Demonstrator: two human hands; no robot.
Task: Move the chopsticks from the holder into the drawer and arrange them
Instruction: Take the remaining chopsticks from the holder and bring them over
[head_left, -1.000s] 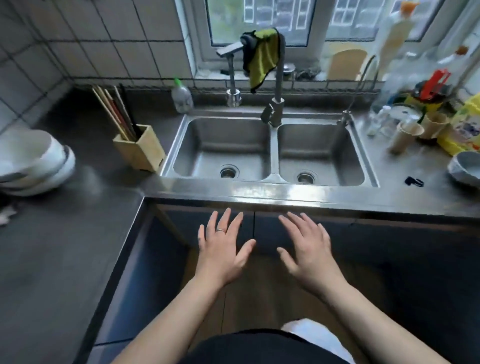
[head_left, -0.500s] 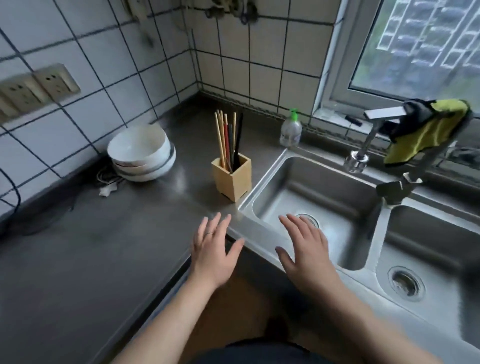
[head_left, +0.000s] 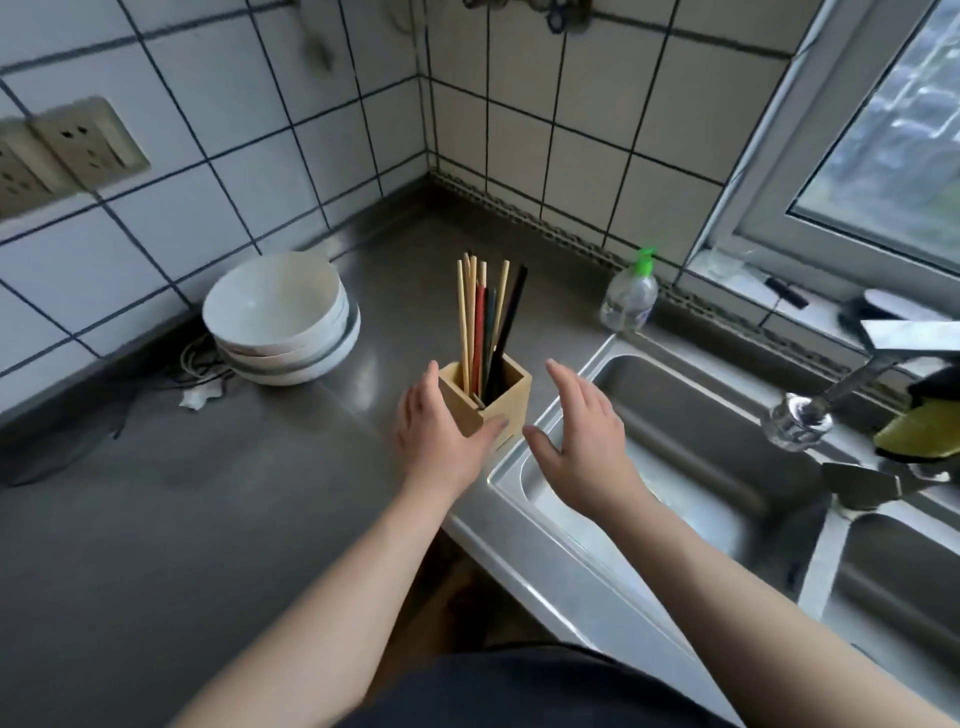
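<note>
A square wooden holder (head_left: 506, 402) stands on the steel counter beside the sink's left edge. Several chopsticks (head_left: 485, 317), pale wood, red and black, stand upright in it. My left hand (head_left: 436, 431) rests against the holder's left side, fingers along its wall and thumb across its front corner. My right hand (head_left: 582, 436) hovers just right of the holder over the sink rim, fingers spread, holding nothing. No drawer is in view.
A stack of white bowls (head_left: 283, 317) sits left of the holder near the tiled wall. A soap bottle (head_left: 629, 296) with a green pump stands at the sink's back corner. The double sink (head_left: 701, 457) and a tap (head_left: 810, 410) lie to the right.
Both hands have moved forward from the counter's front edge to the holder. The left hand now touches its side. The view has turned left and closer to the holder.
</note>
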